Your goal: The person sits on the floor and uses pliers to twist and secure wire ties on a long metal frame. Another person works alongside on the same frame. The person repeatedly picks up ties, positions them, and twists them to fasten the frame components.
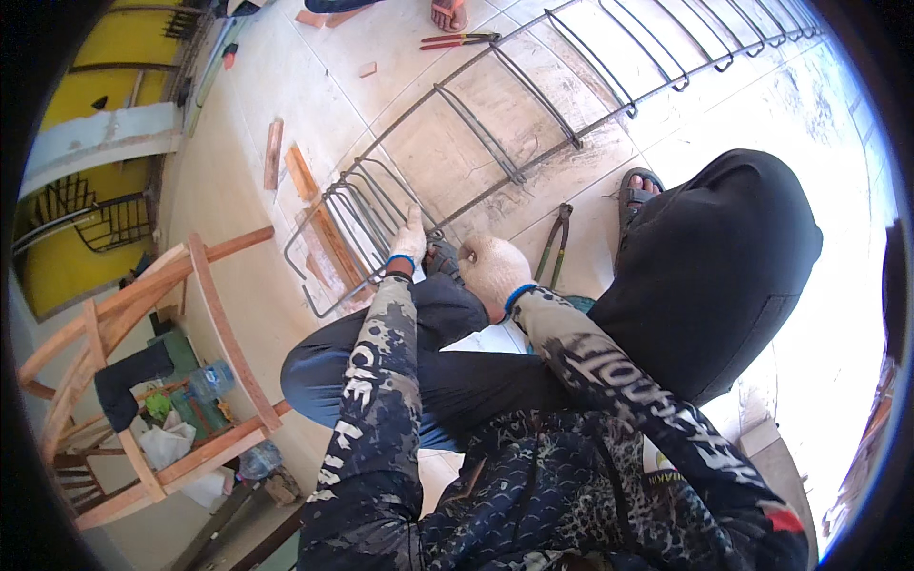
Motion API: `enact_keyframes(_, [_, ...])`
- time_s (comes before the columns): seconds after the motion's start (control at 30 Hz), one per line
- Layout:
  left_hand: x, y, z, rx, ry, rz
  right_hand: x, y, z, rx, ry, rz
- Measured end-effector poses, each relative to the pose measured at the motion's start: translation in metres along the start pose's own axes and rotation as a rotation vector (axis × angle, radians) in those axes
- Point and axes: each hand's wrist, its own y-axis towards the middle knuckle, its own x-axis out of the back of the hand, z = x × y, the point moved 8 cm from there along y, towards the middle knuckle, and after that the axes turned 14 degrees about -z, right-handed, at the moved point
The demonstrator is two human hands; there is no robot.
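Note:
A long rebar cage of thin steel bars with rectangular stirrups runs from beside my feet to the upper right. Several stirrups are bunched at its near left end. My left hand, in a white knit glove, is closed round the bars by these bunched stirrups. To its right my right hand, gloved too, is curled into a fist close to the cage's end; whatever is in it is hidden. A pair of end-cutting pincers with green handles lies on the tiles right of my right hand.
Red-handled pincers lie beyond the cage, near another person's foot. Wood pieces lie on the tiles at left. A wooden frame holding a plastic bottle and bags stands at far left. My knee rises at right.

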Motion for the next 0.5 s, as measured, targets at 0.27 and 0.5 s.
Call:
enact_keyframes(0.27, [0.005, -0.017, -0.004, 0.119, -0.148, -0.009, -0.077, 0.040, -0.033, -0.079, 0.207, -0.122])
enact_keyframes(0.5, [0.010, -0.022, -0.001, 0.061, -0.112, -0.139, -0.132, 0.054, -0.053, 0.027, 0.164, 0.025])
